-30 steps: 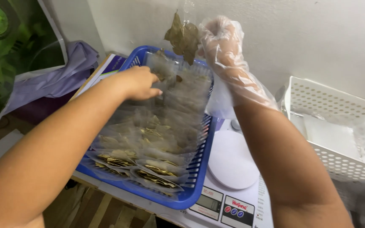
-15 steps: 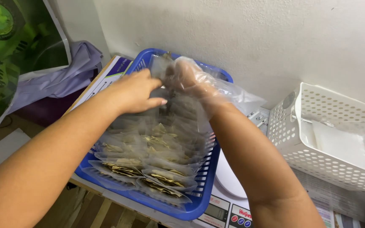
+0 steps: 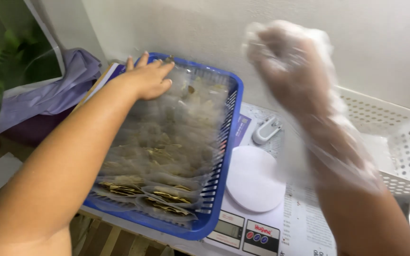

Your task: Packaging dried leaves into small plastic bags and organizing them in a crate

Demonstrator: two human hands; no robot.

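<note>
1. head view: clear packets (image 3: 167,142) of dried brown leaves lie overlapped, filling the blue basket (image 3: 224,156).
2. left hand (image 3: 148,78) flat, fingers spread, pressing the far packets.
3. right hand (image 3: 285,61), plastic-gloved, raised, loosely clenched, holding nothing.

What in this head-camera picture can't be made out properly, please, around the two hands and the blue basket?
- Right hand, head view: motion blur and the clear plastic glove hide whether its grip holds anything.
- Packets in the blue basket: their contents are blurred behind clear wrapping.
- Scale: its front is cut off by the bottom edge.
- Left hand: its palm lies on the packets and is hidden.
</note>
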